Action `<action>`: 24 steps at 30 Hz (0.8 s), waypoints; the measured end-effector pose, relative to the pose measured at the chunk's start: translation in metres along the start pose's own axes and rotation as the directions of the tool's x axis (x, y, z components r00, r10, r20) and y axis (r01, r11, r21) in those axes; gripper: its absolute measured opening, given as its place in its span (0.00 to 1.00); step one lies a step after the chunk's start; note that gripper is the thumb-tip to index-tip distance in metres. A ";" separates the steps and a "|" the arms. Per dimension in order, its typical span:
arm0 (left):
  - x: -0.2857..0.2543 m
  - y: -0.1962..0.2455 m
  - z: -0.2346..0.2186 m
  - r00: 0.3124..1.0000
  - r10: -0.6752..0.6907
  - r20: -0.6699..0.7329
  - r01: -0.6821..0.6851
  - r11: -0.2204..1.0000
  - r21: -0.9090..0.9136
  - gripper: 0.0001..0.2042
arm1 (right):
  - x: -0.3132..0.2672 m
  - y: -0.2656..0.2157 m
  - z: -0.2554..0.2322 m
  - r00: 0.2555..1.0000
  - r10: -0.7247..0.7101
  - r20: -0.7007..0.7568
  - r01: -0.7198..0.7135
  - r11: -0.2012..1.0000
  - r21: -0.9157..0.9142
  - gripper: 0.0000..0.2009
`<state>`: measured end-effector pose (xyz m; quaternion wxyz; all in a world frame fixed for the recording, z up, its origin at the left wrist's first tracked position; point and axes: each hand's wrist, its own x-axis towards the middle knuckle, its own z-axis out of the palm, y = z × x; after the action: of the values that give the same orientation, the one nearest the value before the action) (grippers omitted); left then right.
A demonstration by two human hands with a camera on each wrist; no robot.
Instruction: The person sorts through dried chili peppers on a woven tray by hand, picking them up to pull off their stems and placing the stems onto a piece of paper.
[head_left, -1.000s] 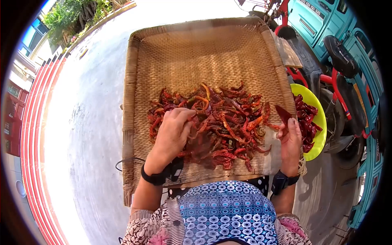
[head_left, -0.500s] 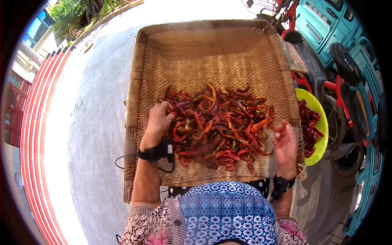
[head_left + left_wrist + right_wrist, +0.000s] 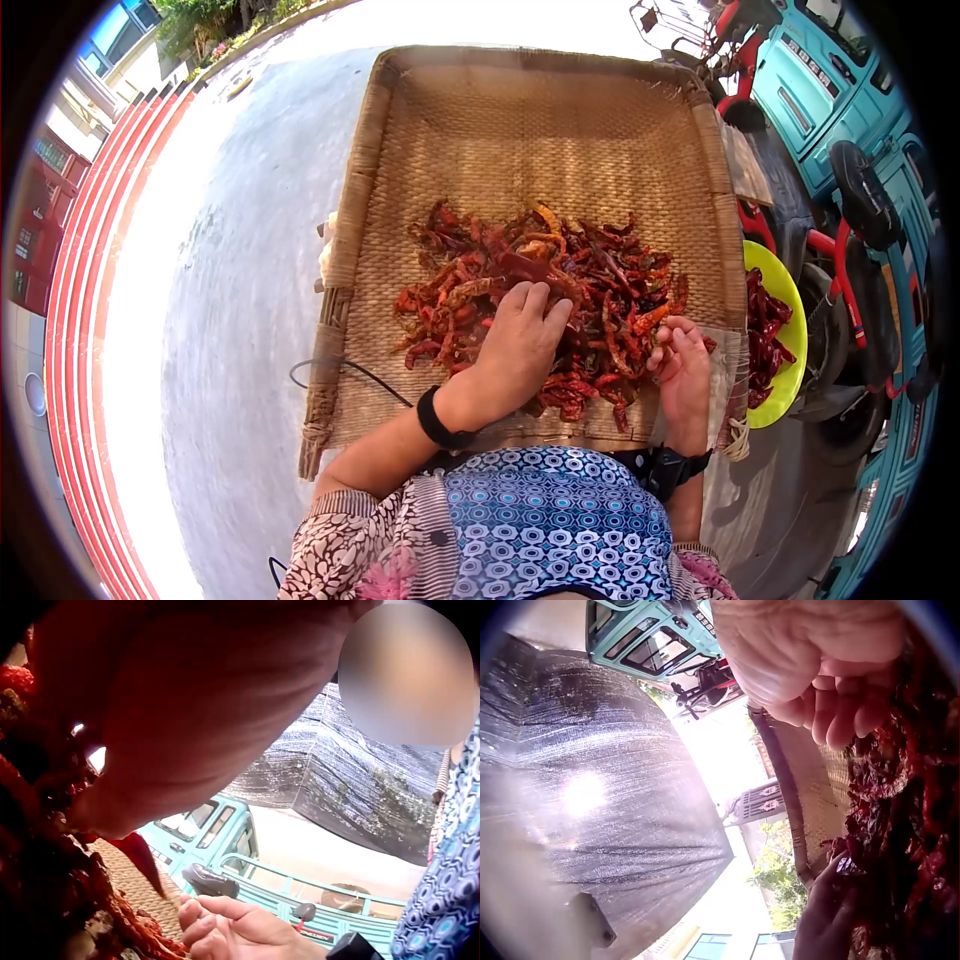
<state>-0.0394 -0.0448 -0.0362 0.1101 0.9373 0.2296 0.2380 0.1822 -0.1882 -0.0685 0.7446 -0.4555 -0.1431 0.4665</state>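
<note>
Dried red chili peppers lie in a loose, twisted heap in a shallow woven basket. My left hand is over the middle of the heap, its fingers bent down. At its fingertips it grips a broad, dark red chili pepper; in the left wrist view a smooth red pepper shows under that hand. Beside the heap's right edge, my right hand is palm up with loosely curled fingers. No pepper shows inside it in the right wrist view, where its fingers hang above the heap.
A yellow-green bowl of glossy dark red peppers stands beyond the basket's right rim. Farther right are a red-framed vehicle and a teal truck. A black cable crosses the basket's left rim. Red-edged steps rise far left.
The left hand has moved right from the heap's left edge to its middle. The dark red pepper in the right hand a second ago is gone from it. The head view has shifted slightly.
</note>
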 end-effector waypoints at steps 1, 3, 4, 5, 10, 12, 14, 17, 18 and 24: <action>-0.002 0.003 -0.003 0.999 -0.028 0.042 0.028 1.000 0.005 0.24 | 0.000 0.001 0.000 1.000 -0.001 -0.003 0.001 1.000 0.001 0.09; -0.004 0.007 -0.015 0.989 -0.080 0.125 0.079 0.997 0.017 0.25 | 0.000 0.002 0.000 1.000 -0.003 0.005 0.003 1.000 0.014 0.09; -0.004 0.008 -0.023 0.986 -0.093 0.138 0.092 0.996 0.008 0.24 | -0.001 0.001 -0.001 1.000 -0.006 0.007 0.006 1.000 0.021 0.09; -0.005 0.008 -0.033 0.983 -0.104 0.151 0.106 0.994 -0.001 0.24 | -0.001 0.001 -0.002 1.000 -0.010 0.003 0.010 1.000 0.017 0.09; -0.015 -0.015 -0.050 0.958 -0.229 0.171 0.220 0.973 0.069 0.14 | -0.001 0.000 -0.007 0.999 -0.027 -0.032 0.027 1.000 0.009 0.08; -0.017 -0.024 -0.058 0.964 -0.234 0.128 0.231 0.972 0.043 0.12 | -0.001 0.000 -0.011 0.999 -0.023 -0.045 0.023 1.000 0.005 0.08; -0.014 -0.029 -0.072 0.941 -0.286 0.178 0.281 0.958 0.055 0.12 | -0.001 0.000 -0.013 0.998 -0.019 -0.065 0.019 1.000 0.000 0.08; -0.008 -0.045 -0.077 0.884 -0.436 0.167 0.415 0.898 0.146 0.10 | -0.002 -0.001 -0.013 0.996 -0.002 -0.086 0.001 1.000 -0.003 0.08; -0.007 -0.051 -0.075 0.859 -0.485 0.163 0.464 0.873 0.151 0.10 | -0.001 0.001 -0.012 0.997 0.006 -0.083 -0.006 1.000 0.002 0.08; -0.001 -0.078 -0.057 0.957 -0.286 0.044 0.278 0.950 0.139 0.16 | -0.001 0.003 -0.008 0.999 0.016 -0.045 -0.017 1.000 -0.023 0.08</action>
<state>-0.0976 0.0278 -0.0119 0.0880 0.9072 0.3727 0.1743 0.1851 -0.1932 -0.0754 0.7383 -0.4758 -0.1280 0.4606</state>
